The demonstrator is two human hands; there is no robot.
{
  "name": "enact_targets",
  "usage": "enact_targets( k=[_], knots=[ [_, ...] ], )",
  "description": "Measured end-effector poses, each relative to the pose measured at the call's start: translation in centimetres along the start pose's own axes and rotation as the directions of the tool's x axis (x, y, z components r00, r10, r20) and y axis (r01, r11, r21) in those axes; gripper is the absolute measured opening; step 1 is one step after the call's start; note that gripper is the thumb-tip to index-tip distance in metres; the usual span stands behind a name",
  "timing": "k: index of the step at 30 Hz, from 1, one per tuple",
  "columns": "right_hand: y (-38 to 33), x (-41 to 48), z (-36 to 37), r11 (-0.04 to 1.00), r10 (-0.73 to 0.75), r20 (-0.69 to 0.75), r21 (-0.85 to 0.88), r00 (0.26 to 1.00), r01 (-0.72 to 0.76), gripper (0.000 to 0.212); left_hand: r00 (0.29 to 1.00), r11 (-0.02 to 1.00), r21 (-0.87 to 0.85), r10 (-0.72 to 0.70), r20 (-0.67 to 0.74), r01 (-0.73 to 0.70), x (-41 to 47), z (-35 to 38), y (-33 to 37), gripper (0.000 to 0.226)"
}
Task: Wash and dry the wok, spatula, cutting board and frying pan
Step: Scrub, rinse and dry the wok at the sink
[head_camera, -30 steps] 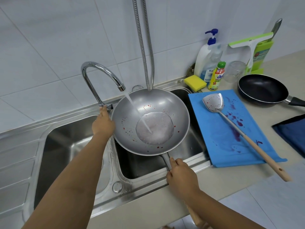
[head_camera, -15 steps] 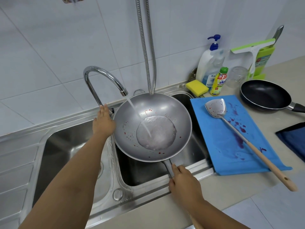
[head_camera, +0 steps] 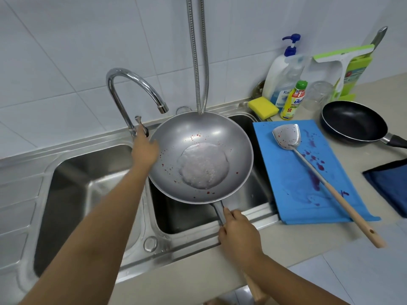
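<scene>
My right hand point(head_camera: 239, 237) grips the handle of a steel wok point(head_camera: 211, 137), held over the right sink basin. The wok has red specks and a pool of water in its bottom. My left hand point(head_camera: 144, 147) rests at the tap lever point(head_camera: 141, 124) below the curved faucet point(head_camera: 132, 84); no water runs from the spout. A steel spatula point(head_camera: 286, 134) with a wooden handle lies on the stained blue cutting board point(head_camera: 286, 179) right of the sink. A black frying pan point(head_camera: 354, 122) sits on the counter behind the board.
A yellow sponge point(head_camera: 263, 106), soap pump bottle point(head_camera: 279, 71), small yellow bottle point(head_camera: 294, 100), a glass point(head_camera: 318, 95) and a squeegee point(head_camera: 339, 60) stand at the back. A dark blue cloth point(head_camera: 392, 183) lies far right. The left basin point(head_camera: 88, 190) holds nothing visible. A metal hose point(head_camera: 199, 51) hangs above the wok.
The water stream from the faucet into the wok has stopped. My left hand stayed at the tap lever; my right hand still holds the wok handle.
</scene>
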State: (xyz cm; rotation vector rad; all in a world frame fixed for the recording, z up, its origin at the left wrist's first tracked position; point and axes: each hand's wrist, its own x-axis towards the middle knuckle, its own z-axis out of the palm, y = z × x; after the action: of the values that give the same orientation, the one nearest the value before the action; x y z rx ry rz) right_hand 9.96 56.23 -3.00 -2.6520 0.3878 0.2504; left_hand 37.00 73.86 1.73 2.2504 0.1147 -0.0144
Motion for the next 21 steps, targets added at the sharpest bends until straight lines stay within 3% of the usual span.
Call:
enact_targets(
  k=[3,7,10,13,14,17,21],
  knots=[
    [0.2,-0.2,0.1,1.000,0.006,0.007,0.025,1.000,-0.006,0.055,0.983,0.954,-0.300,-0.066,-0.170,0.012,-8.3,2.6,-0.8,0.059],
    [0.5,-0.2,0.4,0.997,0.013,0.024,0.070,1.000,-0.014,0.056,0.879,0.749,-0.607,-0.447,-0.167,0.266,-18.0,5.7,-0.8,0.058],
    [0.8,0.0,0.7,0.992,0.016,0.032,0.122,0.999,-0.020,0.057,0.759,0.504,-0.715,-0.648,0.058,0.485,-20.2,7.8,-0.4,0.075],
    [0.9,0.2,0.6,0.983,-0.009,0.059,0.184,0.998,-0.002,0.058,0.734,0.288,-0.746,-0.570,0.370,0.600,-19.4,9.2,0.1,0.070],
    [1.1,0.3,0.6,0.981,-0.024,0.078,0.195,0.997,0.008,0.058,0.739,0.303,-0.735,-0.554,0.382,0.607,-19.2,9.6,0.3,0.063],
    [1.9,1.0,0.3,0.975,-0.087,0.163,0.218,0.983,0.050,0.053,0.740,0.416,-0.702,-0.630,0.236,0.578,-18.7,10.3,1.4,0.052],
    [3.1,3.0,-1.4,0.949,-0.214,0.348,0.297,0.913,0.109,0.034,0.703,0.464,-0.674,-0.702,0.116,0.575,-18.4,11.1,2.1,0.057]
  ],
)
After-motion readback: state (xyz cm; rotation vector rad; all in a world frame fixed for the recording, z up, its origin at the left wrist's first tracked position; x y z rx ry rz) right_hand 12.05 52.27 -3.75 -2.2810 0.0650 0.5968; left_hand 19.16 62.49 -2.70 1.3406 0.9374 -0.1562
